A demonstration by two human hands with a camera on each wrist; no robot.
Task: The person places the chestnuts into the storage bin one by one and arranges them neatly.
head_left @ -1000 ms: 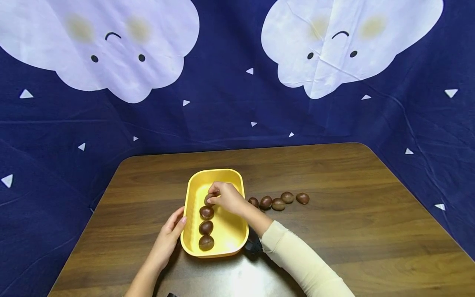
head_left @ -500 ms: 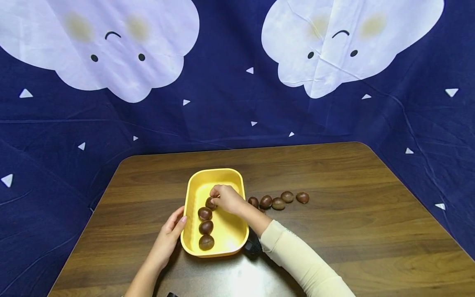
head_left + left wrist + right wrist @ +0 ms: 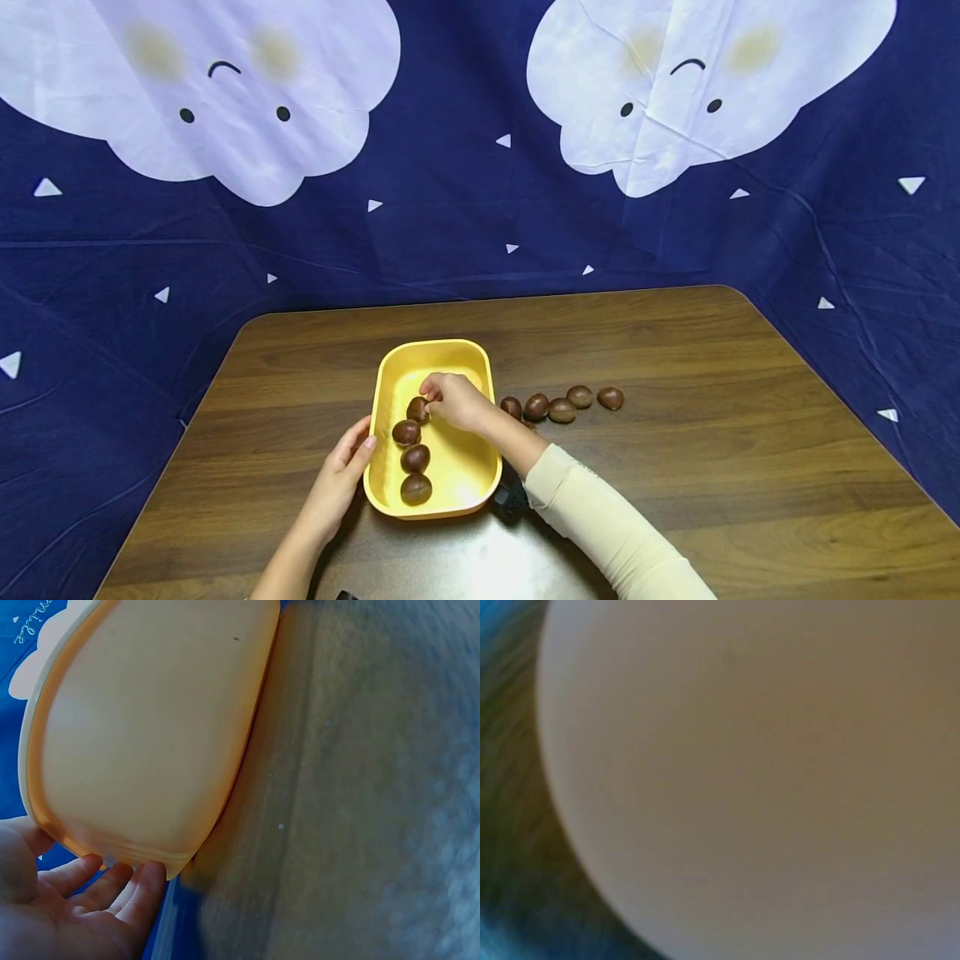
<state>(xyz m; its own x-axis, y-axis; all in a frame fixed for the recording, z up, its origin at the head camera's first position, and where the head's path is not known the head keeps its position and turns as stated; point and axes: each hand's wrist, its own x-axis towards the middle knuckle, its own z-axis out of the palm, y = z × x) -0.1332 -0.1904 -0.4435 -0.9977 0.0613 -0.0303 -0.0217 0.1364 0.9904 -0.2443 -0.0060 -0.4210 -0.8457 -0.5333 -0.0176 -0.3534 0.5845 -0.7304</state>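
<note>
Head view: left hand (image 3: 341, 477) grips the yellow tray (image 3: 463, 482); right hand (image 3: 459, 402) pinches its farthest chestnut (image 3: 416, 409); this and the second chestnut (image 3: 407, 432) have shifted left, bending the chestnut row (image 3: 415, 459).

White glare on the tabletop (image 3: 712, 467) in the head view, heavy blur across the right wrist's.

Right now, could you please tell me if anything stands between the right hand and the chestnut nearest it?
Nothing visible does: the right hand has its fingers at the chestnut, inside the yellow tray.
</note>
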